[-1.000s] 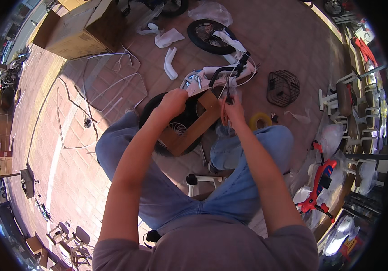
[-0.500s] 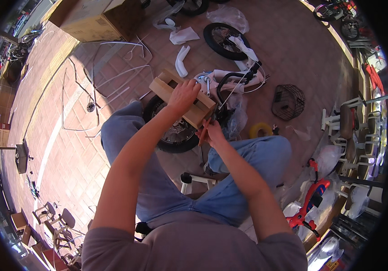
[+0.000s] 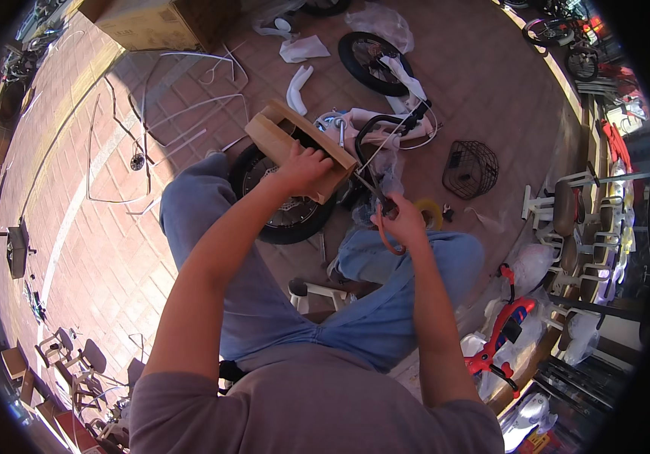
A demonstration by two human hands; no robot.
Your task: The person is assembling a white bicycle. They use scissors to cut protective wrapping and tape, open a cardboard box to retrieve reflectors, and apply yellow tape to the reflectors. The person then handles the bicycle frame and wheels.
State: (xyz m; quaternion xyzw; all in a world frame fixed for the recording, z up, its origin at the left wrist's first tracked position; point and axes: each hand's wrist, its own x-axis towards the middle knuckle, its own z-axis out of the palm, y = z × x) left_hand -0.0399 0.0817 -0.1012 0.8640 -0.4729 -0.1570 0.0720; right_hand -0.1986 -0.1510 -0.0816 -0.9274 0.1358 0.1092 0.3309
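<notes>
My left hand [image 3: 306, 170] grips an open cardboard carton [image 3: 272, 132], its fingers curled over the carton's edge. The carton is tilted above a bike wheel [image 3: 253, 178] with a black tire. In my right hand [image 3: 403, 221] is a pair of scissors [image 3: 392, 240] with an orange loop handle. Their blades point up and left, near the carton's right end; whether they touch it I cannot tell. Just beyond lies a partly wrapped white bike frame [image 3: 351, 125] with a black handlebar [image 3: 374, 125].
A loose wheel [image 3: 363, 64] lies beyond the frame. To the right are a black wire basket [image 3: 471, 169] and a yellow tape roll [image 3: 432, 214]. Cut straps [image 3: 189, 140] litter the paving at left. A large cardboard box [image 3: 162, 26] stands far left, a red ride-on toy [image 3: 495, 344] near right.
My right hand has moved right, away from the carton, with the scissors. My left hand has slid down the carton, which is turned so its opening shows more.
</notes>
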